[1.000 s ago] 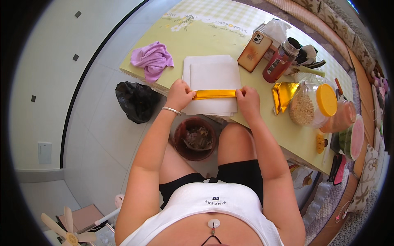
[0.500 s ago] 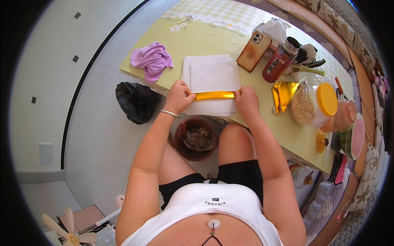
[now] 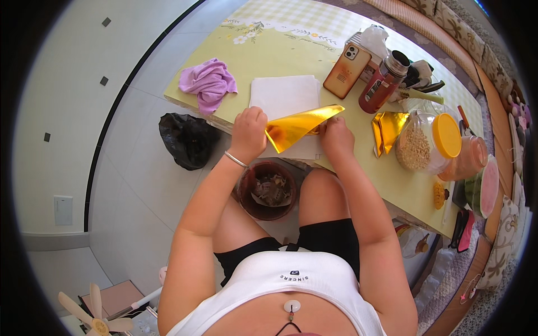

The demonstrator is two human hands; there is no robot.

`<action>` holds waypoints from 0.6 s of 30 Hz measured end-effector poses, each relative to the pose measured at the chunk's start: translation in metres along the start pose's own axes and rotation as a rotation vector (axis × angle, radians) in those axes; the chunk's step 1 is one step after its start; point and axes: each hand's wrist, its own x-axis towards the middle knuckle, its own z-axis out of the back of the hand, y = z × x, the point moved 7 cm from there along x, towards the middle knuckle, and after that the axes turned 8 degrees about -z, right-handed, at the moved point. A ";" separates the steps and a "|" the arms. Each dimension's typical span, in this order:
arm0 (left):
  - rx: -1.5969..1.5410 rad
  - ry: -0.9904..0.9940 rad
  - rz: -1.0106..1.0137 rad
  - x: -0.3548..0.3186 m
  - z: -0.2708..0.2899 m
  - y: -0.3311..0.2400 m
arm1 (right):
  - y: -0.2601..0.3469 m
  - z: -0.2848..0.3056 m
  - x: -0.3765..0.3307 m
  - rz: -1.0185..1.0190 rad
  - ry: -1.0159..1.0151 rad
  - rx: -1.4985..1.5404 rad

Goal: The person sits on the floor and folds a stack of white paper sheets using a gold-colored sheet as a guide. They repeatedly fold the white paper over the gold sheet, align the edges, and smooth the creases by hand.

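Observation:
A shiny gold sheet of paper (image 3: 298, 126) is lifted off the table, folded into a slanted wedge. My left hand (image 3: 249, 133) pinches its lower left corner. My right hand (image 3: 336, 136) grips its right side near the fold. Under the gold sheet lies a stack of white paper (image 3: 283, 95) on the yellow table (image 3: 291, 56). A second folded gold piece (image 3: 388, 129) lies to the right, beside a jar.
A purple cloth (image 3: 209, 84), a phone (image 3: 347, 71), a red bottle (image 3: 384, 84), a yellow-lidded jar of grains (image 3: 426, 143) and a pink container (image 3: 468, 159) stand on the table. A brown bin (image 3: 268, 190) sits between my knees; a black bag (image 3: 188, 140) lies on the floor.
The gold paper was a narrow flat strip pressed on the white stack. Now both hands have raised it and it has opened into a wider slanted wedge.

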 end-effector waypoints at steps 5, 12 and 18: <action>0.012 -0.109 -0.154 -0.001 0.001 -0.008 | 0.014 0.012 -0.004 0.375 -0.329 -0.032; -0.062 0.016 0.117 -0.004 -0.012 0.017 | 0.024 0.003 -0.017 0.724 -0.290 0.055; -0.055 0.055 0.156 -0.006 -0.021 0.020 | 0.043 -0.008 -0.046 0.800 -0.280 -0.057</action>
